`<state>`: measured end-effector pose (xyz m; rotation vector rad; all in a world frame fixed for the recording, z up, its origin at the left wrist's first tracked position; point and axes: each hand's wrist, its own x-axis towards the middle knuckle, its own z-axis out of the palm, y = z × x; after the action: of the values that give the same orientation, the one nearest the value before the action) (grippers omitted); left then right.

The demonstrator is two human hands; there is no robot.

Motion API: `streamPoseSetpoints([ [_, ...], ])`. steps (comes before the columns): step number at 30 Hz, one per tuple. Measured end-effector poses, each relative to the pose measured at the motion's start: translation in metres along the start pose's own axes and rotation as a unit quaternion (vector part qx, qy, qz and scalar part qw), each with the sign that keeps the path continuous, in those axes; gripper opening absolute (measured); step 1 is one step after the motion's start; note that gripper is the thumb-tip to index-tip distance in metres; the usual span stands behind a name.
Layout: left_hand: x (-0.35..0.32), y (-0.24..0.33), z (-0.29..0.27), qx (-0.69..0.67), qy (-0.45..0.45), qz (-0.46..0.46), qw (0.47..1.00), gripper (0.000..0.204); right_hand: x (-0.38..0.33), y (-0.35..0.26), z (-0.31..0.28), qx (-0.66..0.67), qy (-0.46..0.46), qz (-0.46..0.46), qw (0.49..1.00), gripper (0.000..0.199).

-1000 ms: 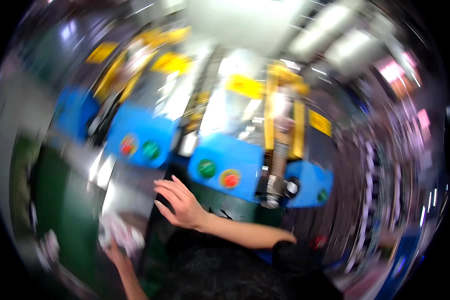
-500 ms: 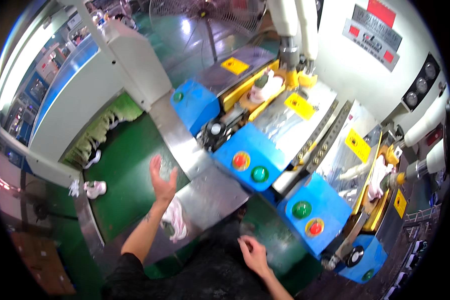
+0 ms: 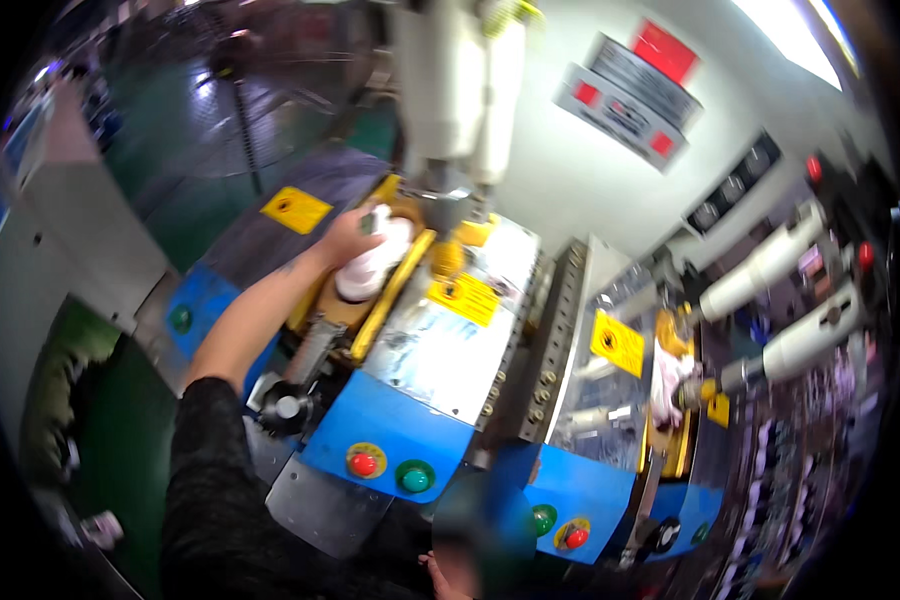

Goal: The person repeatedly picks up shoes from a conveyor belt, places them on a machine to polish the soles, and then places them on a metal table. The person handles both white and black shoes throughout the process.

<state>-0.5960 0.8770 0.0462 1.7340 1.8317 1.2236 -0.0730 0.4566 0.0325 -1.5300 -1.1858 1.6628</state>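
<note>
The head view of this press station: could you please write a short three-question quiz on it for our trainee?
1. True or false: the left hand rests on the white shoe piece under the press head.
2. Which button is left of the green button on the nearer blue panel? A red, B yellow.
3. Fill in: the warning labels are ___ coloured.

Key: 1 true; 2 A; 3 yellow.

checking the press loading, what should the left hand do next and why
Probably draw the left hand back out. It rests on the white piece seated in the yellow fixture, right below the press head, so clearing seems sensible before anything else.
</note>
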Motion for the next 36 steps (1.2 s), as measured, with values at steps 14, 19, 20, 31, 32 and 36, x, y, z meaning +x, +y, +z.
streamPoseSetpoints([
  [14,-0.6,0.199,-0.118,-0.459,0.453,-0.283,0.71,0.047,0.013,0.0,-0.021,-0.12,-0.245,-0.096,0.957,0.017],
  [19,-0.765,0.307,-0.061,-0.28,0.618,-0.398,0.617,0.044,-0.019,0.089,-0.057,-0.131,-0.365,0.051,0.92,0.021],
  [20,-0.787,0.295,-0.039,-0.229,0.619,-0.416,0.625,0.046,-0.026,0.077,-0.056,-0.133,-0.349,0.085,0.924,0.021],
  [31,-0.851,0.179,-0.001,-0.123,0.334,-0.514,0.78,0.089,-0.101,0.111,0.188,-0.335,-0.402,-0.072,0.849,0.111],
  [32,-0.84,0.181,-0.011,-0.135,0.323,-0.504,0.789,0.088,-0.103,0.133,0.217,-0.34,-0.369,-0.132,0.855,0.111],
  [36,-0.852,0.155,-0.015,-0.136,0.333,-0.494,0.792,0.077,-0.103,0.176,0.274,-0.322,-0.283,-0.21,0.879,0.084],
])
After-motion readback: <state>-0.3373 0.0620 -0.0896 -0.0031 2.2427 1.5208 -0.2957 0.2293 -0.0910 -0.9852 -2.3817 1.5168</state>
